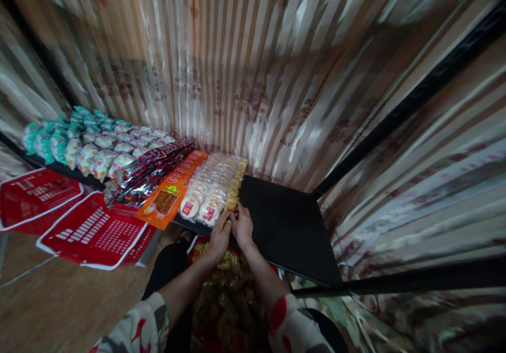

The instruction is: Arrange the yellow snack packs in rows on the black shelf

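Note:
My left hand (220,239) and my right hand (242,227) meet at the front edge of a black shelf (288,226). Their fingers are closed around the near end of a row of small yellow snack packets (236,184); the fingertips partly hide the front packet. Directly left of this row stand two rows of round white wrapped crackers (208,209) in clear film with red labels. Below my forearms is a red-rimmed container full of yellowish wrapped snacks (227,290), partly covered by my arms.
Further left on the shelf lie orange snack bags (164,200), dark shiny packets (158,171), white packets (105,160) and teal-topped packets (49,139). Red printed bags (98,232) hang below the edge. Black posts (395,126) and striped plastic sheeting (237,68) surround the shelf.

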`<state>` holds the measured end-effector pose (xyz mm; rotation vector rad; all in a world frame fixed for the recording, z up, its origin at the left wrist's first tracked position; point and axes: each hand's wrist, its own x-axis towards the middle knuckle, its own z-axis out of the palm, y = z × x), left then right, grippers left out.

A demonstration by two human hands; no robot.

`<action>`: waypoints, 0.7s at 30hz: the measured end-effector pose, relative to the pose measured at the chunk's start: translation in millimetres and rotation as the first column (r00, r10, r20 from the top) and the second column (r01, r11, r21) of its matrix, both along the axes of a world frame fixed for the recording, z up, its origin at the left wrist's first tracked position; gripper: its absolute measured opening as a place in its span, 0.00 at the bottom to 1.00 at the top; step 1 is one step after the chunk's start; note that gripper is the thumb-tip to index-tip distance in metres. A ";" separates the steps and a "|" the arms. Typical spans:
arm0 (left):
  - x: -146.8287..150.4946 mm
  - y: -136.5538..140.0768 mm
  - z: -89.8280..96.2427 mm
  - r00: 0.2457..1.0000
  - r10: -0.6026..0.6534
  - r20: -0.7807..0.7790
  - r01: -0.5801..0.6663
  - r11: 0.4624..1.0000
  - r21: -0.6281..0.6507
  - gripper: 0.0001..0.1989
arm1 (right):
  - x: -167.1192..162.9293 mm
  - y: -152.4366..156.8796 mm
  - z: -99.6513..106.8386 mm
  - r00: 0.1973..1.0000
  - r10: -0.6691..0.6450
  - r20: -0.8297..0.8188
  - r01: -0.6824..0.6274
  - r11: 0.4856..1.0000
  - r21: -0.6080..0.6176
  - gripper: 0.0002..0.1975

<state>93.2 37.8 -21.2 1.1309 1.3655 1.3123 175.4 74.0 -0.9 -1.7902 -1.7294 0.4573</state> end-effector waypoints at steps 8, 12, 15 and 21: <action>0.0 -1.6 -2.7 0.999 0.010 -0.037 -0.011 0.999 -0.031 0.22 | -4.2 2.1 -0.6 0.992 0.003 0.127 -0.001 1.000 -0.023 0.23; 0.0 -2.2 0.3 0.999 -0.014 -0.033 0.013 0.999 -0.037 0.23 | -4.4 4.7 -0.9 0.989 0.009 0.145 -0.003 0.999 -0.039 0.23; 2.8 -2.6 3.2 1.000 0.005 -0.030 -0.006 0.999 -0.048 0.23 | -3.5 5.2 -1.3 0.995 0.019 0.101 -0.017 1.000 -0.026 0.24; 5.1 -3.1 -0.4 1.000 0.021 -0.009 -0.021 0.999 -0.043 0.23 | -2.5 -1.0 -4.3 0.992 -0.001 -0.125 0.016 0.993 0.118 0.28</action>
